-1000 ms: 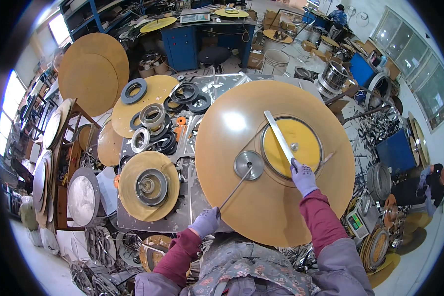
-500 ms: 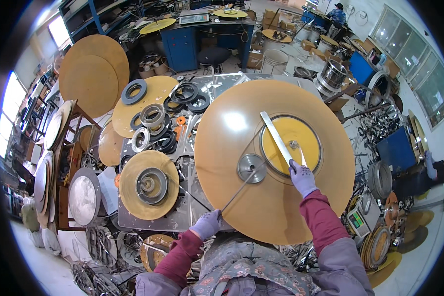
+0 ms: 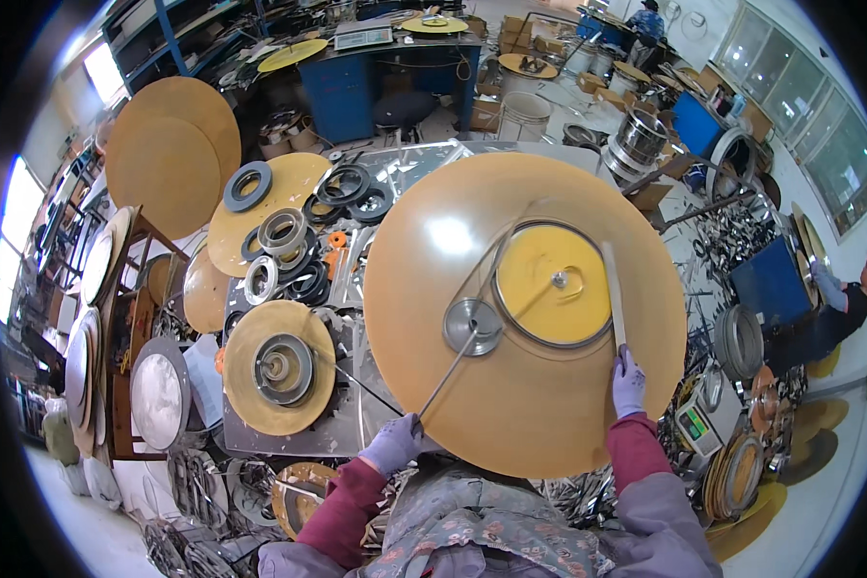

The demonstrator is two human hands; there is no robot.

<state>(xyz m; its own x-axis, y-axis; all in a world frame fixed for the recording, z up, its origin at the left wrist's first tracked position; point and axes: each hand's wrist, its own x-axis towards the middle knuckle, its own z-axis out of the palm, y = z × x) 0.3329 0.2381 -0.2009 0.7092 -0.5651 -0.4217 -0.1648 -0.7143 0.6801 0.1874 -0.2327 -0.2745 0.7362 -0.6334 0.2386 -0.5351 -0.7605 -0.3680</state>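
Note:
In front of me lies a large tan disc [image 3: 405, 279], with a metal-rimmed yellow disc [image 3: 549, 308] and a stepped metal hub [image 3: 471, 328] on it. My left hand [image 3: 393, 444], in a lavender glove, is closed on a thin dark strip [image 3: 441, 390] at the tan disc's near left edge. The strip stretches up to the hub, and a length also leads left toward a smaller tan disc [image 3: 246, 385] with metal rings on it. My right hand [image 3: 629, 385], gloved alike, grips the lower end of a flat pale bar [image 3: 614, 289] along the yellow disc's right edge.
Grey and black rings [image 3: 284, 231] and small orange parts [image 3: 336, 241] crowd the left of the table. Metal scrap [image 3: 202, 501] lies below. A green-display scale [image 3: 696, 427] stands at right, with a person [image 3: 828, 294] beyond it. A blue desk [image 3: 342, 101] is at the back.
My right hand has swung the pale bar rightward, from across the yellow disc to its right edge, now more upright. My left hand keeps its hold on the strip. The whole view has shifted slightly.

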